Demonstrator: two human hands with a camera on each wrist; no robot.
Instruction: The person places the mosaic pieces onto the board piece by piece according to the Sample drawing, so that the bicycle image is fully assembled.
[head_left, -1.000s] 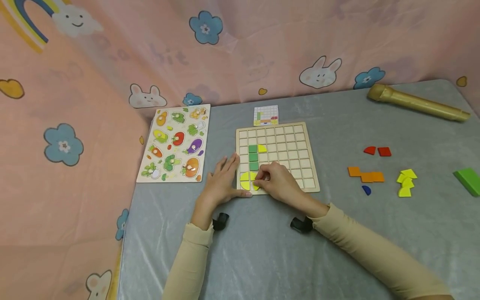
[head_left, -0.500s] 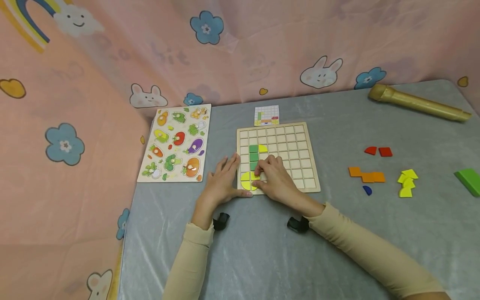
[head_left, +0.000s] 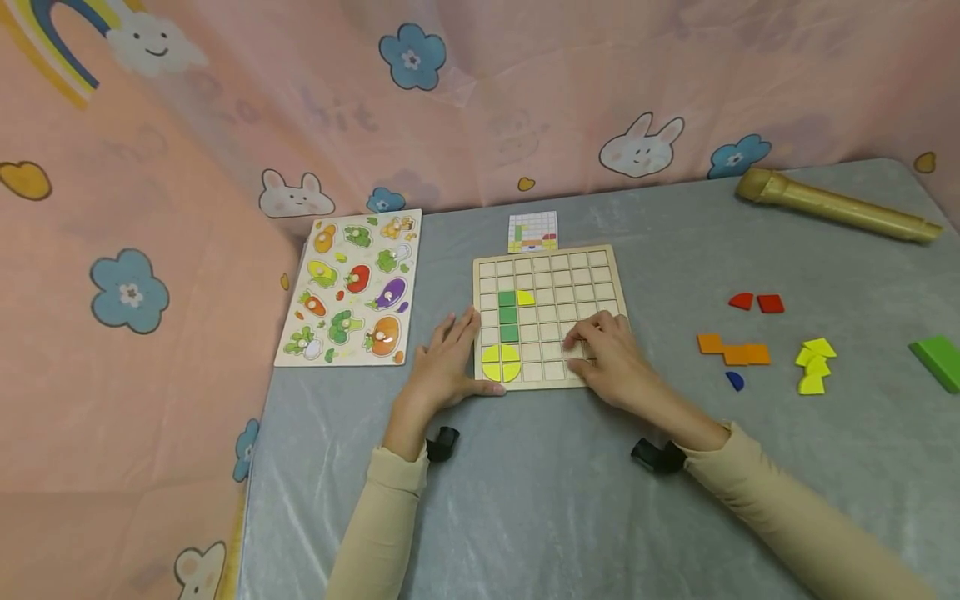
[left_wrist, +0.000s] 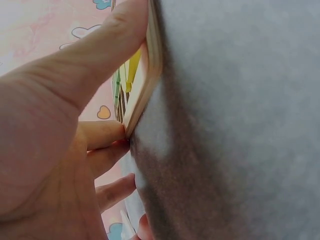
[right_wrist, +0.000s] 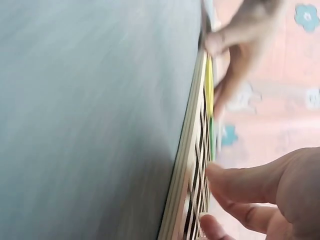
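A wooden grid board (head_left: 555, 321) lies on the table. Four yellow quarter-circle pieces—several in all—form a full yellow circle (head_left: 500, 363) at its near left corner. Above that circle runs a column of green squares (head_left: 508, 316), with one yellow quarter piece (head_left: 526, 297) beside its top. My left hand (head_left: 442, 362) rests against the board's left corner, fingers extended along the left edge and thumb at the front edge. Over the right part of the board is my right hand (head_left: 611, 358), its fingers loosely bent with a gap between thumb and index finger, holding nothing.
A pattern card (head_left: 532, 232) lies behind the board, a vegetable puzzle (head_left: 348, 287) to its left. Rightward lie red pieces (head_left: 769, 303), orange squares (head_left: 735, 354), a blue half-circle (head_left: 734, 381), yellow pieces (head_left: 812, 365), a green block (head_left: 937, 363) and a gold microphone-shaped object (head_left: 840, 205).
My right hand has left the yellow pieces at the near left corner and moved right across the board, uncovering the full yellow circle. My left hand has stayed in place.
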